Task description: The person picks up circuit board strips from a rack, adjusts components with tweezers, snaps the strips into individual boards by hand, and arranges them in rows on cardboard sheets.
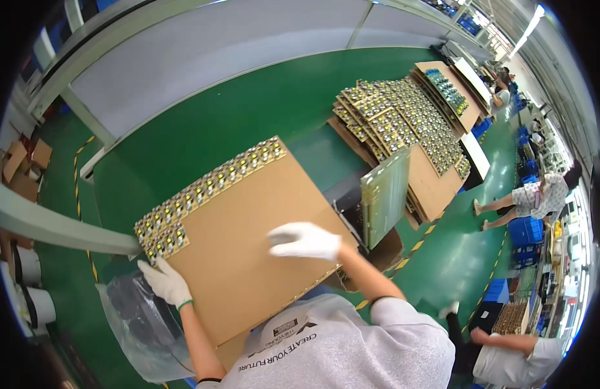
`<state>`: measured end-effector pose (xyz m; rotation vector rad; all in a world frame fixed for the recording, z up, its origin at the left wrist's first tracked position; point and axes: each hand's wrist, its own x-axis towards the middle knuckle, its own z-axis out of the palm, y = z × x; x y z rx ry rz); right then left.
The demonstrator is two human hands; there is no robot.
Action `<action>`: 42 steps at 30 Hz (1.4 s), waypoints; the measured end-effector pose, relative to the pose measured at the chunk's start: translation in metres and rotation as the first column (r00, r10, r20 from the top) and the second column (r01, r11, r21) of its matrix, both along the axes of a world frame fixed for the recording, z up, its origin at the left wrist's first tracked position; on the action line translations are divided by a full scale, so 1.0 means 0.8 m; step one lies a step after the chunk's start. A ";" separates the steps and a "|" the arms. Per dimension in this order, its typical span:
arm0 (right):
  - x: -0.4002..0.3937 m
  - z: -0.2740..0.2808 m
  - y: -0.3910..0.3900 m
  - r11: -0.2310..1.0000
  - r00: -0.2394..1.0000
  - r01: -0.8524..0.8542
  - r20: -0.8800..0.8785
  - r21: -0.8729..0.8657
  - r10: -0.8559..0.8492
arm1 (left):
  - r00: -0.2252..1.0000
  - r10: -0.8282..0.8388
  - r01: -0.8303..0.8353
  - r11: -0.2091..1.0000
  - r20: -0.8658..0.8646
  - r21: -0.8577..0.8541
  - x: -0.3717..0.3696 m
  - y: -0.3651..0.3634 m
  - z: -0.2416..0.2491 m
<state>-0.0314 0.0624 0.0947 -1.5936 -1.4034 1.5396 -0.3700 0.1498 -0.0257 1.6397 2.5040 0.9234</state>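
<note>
A large brown cardboard sheet (248,214) lies flat in front of me. Along its far edge runs a row of small circuit boards (212,185) with yellow and silver parts, and a shorter panel of boards (167,241) sits at the left corner. My left hand (165,283), in a white glove, is at the sheet's left edge, just below that shorter panel, fingers apart. Over the middle right of the cardboard is my right hand (306,241), also gloved, its fingers stretched to the left with nothing visible in them.
Right of the sheet stands an upright translucent green panel (385,198). Beyond it are stacks of circuit boards (404,117) on cardboard. A grey post (60,223) reaches in from the left, above a clear plastic bag (141,330). Other people (540,194) are along the right aisle.
</note>
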 end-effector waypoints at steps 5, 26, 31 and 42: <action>0.224 0.101 -0.049 0.572 0.660 0.529 0.120 0.627 -0.742 | 0.997 0.011 -0.005 0.998 -0.081 0.070 0.004 -0.004 -0.009; 0.492 0.056 0.184 0.869 -0.259 -0.483 0.966 -0.112 -0.019 | 0.972 -0.236 0.236 0.963 -0.014 0.132 0.221 -0.111 0.034; 0.434 0.095 0.074 0.703 0.357 0.150 0.625 0.695 -0.694 | 0.958 -0.286 0.281 0.944 0.001 0.172 0.242 -0.106 0.047; 0.281 -0.115 -0.197 0.520 0.483 0.604 0.242 0.604 -0.842 | 0.766 -0.641 0.614 0.754 0.055 0.235 0.337 -0.107 0.060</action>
